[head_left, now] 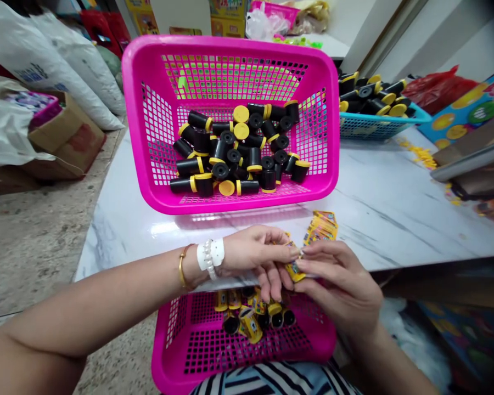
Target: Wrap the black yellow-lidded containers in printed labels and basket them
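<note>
My left hand (259, 255) grips a small yellow printed label (297, 272) between thumb and fingers. From the other side, the fingertips of my right hand (337, 274) pinch that label's upper edge. Just beyond my hands, a stack of similar yellow labels (321, 225) lies on the marble-patterned table (156, 230). A pink basket (230, 208) on the table holds many black cylinders with yellow caps (254, 159). Below my hands, a second pink basket (168, 351) contains black cylinders wrapped in yellow labels (251, 323); my hands partly cover it.
At the right back, a blue basket (379, 130) is heaped with more capped cylinders, beside a red plastic bag (440, 85) and small yellow pieces (420, 153). White sacks (37, 60) and a cardboard box (72, 134) stand on the floor at left.
</note>
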Demonstrator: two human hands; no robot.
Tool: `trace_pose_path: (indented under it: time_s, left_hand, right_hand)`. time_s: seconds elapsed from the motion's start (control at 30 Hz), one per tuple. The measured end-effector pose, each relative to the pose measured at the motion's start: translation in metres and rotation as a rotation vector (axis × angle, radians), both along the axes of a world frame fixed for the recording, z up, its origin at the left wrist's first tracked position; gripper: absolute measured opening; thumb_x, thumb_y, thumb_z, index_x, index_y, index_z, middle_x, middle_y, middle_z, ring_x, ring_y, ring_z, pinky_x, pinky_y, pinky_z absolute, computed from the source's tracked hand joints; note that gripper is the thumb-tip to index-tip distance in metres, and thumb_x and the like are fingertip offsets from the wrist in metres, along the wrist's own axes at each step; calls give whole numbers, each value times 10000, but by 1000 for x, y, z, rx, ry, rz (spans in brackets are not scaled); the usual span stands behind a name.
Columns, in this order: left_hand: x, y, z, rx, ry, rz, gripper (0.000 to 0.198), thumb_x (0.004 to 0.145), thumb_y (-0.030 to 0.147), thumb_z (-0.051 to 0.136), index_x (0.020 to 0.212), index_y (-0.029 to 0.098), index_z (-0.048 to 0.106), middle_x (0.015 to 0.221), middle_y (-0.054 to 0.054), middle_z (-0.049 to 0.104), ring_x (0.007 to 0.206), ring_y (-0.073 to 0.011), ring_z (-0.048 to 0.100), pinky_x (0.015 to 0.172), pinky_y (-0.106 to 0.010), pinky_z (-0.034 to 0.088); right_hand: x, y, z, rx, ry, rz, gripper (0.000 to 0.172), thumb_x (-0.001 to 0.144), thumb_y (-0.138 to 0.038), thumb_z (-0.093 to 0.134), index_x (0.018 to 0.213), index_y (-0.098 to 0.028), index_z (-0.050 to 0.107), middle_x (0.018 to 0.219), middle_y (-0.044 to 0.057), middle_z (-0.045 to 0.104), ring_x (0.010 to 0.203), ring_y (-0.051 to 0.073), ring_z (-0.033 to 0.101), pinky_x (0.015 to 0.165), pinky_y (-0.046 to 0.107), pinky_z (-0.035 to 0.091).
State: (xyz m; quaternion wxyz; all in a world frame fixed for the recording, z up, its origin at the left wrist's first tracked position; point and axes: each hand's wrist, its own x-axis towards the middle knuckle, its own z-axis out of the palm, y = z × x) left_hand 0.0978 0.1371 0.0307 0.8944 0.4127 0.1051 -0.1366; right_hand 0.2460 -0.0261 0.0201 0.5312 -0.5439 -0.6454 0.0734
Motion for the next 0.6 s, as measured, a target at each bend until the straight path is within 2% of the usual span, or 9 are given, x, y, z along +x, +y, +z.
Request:
trace_pose_path:
  time_s: [0.13, 0.23, 0.3, 0.37, 0.43, 0.47, 0.5, 0.6]
  left_hand:
    - [-2, -7, 1, 33, 66, -87, 500, 795, 617, 782, 868, 168, 575, 609, -36, 713, 454, -153, 666, 436, -238, 549]
    - [-4, -9, 11, 196, 125, -119, 490, 808, 629, 751, 899, 198, 536, 560, -9, 685, 394, -157, 619, 385, -236, 491]
    - [-5, -6, 20, 460, 137, 9, 449, 839, 587, 733, 968, 204, 535, 521, 31, 651, 344, -140, 559, 353, -210, 409]
    - [-5, 1, 27, 787, 99, 255, 373, 867, 500, 728, 1000, 189, 571, 501, 57, 617, 356, -116, 527, 375, -186, 351]
    - [-4, 7, 30, 1039, 47, 446, 246, 905, 400, 694, 925, 165, 626, 513, 45, 613, 417, -104, 537, 434, -190, 350]
    - [-3, 10, 29, 1139, 30, 497, 206, 920, 353, 670, 863, 156, 645, 521, 32, 616, 448, -104, 543, 465, -199, 357]
    - [-2, 12, 27, 1236, 21, 517, 196, 929, 306, 650, 810, 150, 659, 536, 19, 626, 475, -107, 549, 497, -212, 368]
    - [0, 13, 19, 1507, 38, 509, 162, 920, 200, 629, 791, 139, 707, 621, -20, 681, 560, -131, 582, 587, -253, 397]
  right_hand:
    - [-10, -9, 5, -2, -118, 32, 205, 871, -111, 751, 1044, -218, 768, 1001, 43, 625, 860, 136, 687, 698, 209, 619]
    - [-18, -18, 3, 25, -171, 8, 165, 862, -85, 738, 980, -199, 751, 924, 19, 586, 755, 106, 646, 638, 185, 593]
    - [-22, -25, 0, 4, -189, 34, 174, 859, -74, 727, 979, -197, 751, 896, 16, 581, 724, 103, 635, 617, 188, 580]
    - [-21, -29, -4, -47, -216, 116, 158, 873, -95, 718, 990, -193, 759, 886, 26, 610, 705, 106, 639, 591, 193, 565]
    - [-17, -25, -6, -95, -235, 206, 127, 904, -156, 714, 1017, -185, 766, 863, 32, 649, 674, 107, 643, 572, 200, 550]
    - [-13, -20, -6, -104, -243, 205, 132, 923, -182, 705, 1040, -184, 766, 855, 34, 664, 665, 109, 646, 574, 206, 547]
    - [-9, -13, -7, -107, -258, 162, 154, 939, -202, 695, 1074, -182, 764, 855, 38, 673, 674, 116, 653, 593, 218, 551]
    - [3, 14, -8, -122, -380, -127, 221, 953, -204, 677, 1156, -168, 758, 888, 71, 670, 764, 171, 663, 685, 296, 564]
